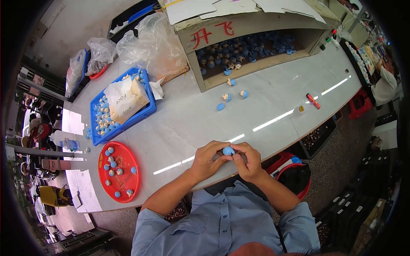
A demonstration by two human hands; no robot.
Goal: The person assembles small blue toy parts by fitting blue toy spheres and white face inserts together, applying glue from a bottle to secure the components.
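A long pale grey tabletop [205, 115] is carrying everything here. At its far edge a large open-fronted box of pale board [247, 30] is standing with its opening toward the person, and it is holding a heap of small blue and tan rounded pieces [243, 49]; a few of these are lying loose on the tabletop just in front of the opening [232, 96]. White paper sheets [239, 6] are resting on top of the box.

Beside the box, toward the far left corner, a crumpled clear plastic bag [153, 42] is sitting, with tan material showing at its bottom. Further left, two more clear bags [92, 57] are lying near the left end, one over a red dish.

A rectangular blue plastic tray [147, 112] is lying left of the middle, holding small blue and tan pieces and a white paper packet [124, 98] laid over them.

Near the near left corner a round red plastic plate [124, 185] is holding about a dozen of the same blue and tan pieces, spread apart.

At the near edge, around its middle, the left hand [209, 160] and the right hand [247, 160] are meeting, both closed with fingertips pinching a small blue rounded piece [228, 150] between them, just above the tabletop.
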